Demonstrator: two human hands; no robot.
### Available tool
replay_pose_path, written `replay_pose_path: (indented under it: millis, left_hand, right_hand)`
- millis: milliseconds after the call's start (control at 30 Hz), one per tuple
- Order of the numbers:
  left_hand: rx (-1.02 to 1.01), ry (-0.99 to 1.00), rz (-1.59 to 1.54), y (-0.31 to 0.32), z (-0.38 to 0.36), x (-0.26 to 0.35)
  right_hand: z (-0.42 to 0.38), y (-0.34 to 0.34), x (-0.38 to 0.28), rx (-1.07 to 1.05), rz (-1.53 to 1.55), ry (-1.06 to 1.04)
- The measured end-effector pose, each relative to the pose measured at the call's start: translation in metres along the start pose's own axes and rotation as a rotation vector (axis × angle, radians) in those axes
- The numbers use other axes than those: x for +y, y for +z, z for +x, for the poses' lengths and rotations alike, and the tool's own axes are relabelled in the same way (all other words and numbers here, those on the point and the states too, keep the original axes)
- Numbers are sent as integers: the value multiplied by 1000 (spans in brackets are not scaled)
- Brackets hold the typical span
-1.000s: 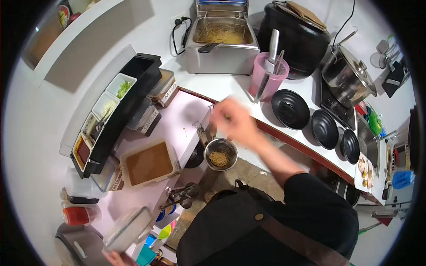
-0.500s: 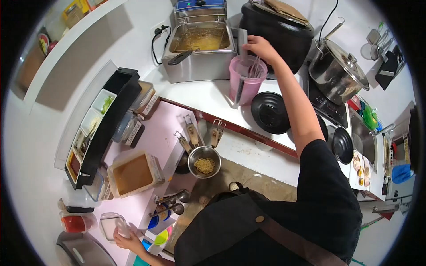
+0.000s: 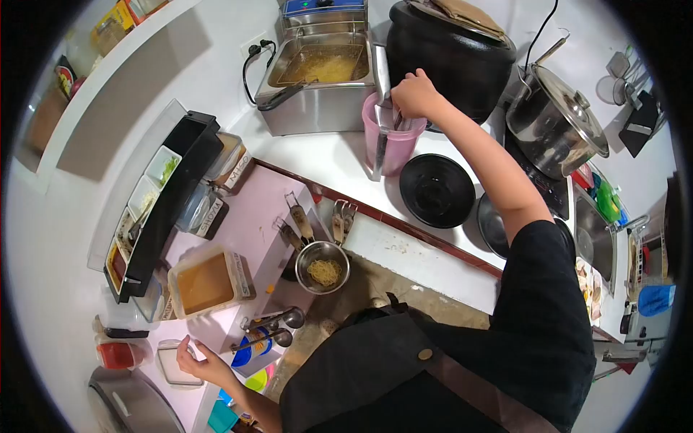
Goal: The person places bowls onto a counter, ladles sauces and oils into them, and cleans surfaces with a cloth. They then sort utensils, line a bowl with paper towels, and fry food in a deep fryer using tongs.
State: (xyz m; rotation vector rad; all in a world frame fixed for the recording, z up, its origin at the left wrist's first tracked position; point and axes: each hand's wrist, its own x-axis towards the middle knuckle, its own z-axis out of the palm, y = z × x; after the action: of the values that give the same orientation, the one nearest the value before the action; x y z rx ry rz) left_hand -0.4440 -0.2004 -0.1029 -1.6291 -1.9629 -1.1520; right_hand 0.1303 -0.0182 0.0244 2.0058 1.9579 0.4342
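Already the strainer (image 3: 323, 268) holds noodles (image 3: 325, 272); right hand (image 3: 413, 94) grips a utensil (image 3: 380, 115) in the pink cup (image 3: 390, 141), left hand (image 3: 202, 362) lies open by the lid (image 3: 172, 361); bowls (image 3: 437, 190) stand unfilled.

The pink jug (image 3: 393, 141) looks like cloudy plastic, smooth and a bit see-through. The right hand (image 3: 413, 94) is at its rim, by the shiny metal tools (image 3: 380, 108) that stand in it. The fryer (image 3: 317, 79) is brushed metal, dull grey on its sides. The big pot (image 3: 455, 50) is black and glossy. The steel pot (image 3: 556, 119) shines like a mirror. The black bowl (image 3: 437, 189) has a smooth, soft sheen. The desk (image 3: 317, 155) is white and smooth. The left hand (image 3: 202, 364) rests on a clear plastic lid (image 3: 173, 364). The tub (image 3: 209, 283) is clear plastic too. The strainer (image 3: 323, 267) is shiny metal.
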Motion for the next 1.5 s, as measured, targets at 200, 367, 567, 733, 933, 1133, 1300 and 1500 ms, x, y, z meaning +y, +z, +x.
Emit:
replay_pose_path:
  millis: [200,367,567,733,933,1133,1300,1500]
  left_hand:
    - [-38,-9,-8,-2,-10,3]
    - [-54,-37,-49,-1,-8,8]
    - [-47,-62,-79,-2,-3,5]
    - [-41,-54,-110,2,3,-1]
    - [-36,-49,-169,4,14,-2]
    - [-33,-60,-216,1,19,5]
    - [-67,-43,-242,2,23,14]
    - [-42,34,-254,3,32,26]
  right_hand:
    - [-6,-2,-11,-67,-192,-51]
    - [-1,-15,-15,-247,-94,-82]
    - [-1,-27,8,-134,251,-53]
    - [4,-33,41,46,512,-23]
    - [-8,-38,53,115,920,52]
    - [-28,-33,22,420,834,-12]
    - [-39,-45,12,594,736,-9]
    - [-57,-62,26,855,669,104]
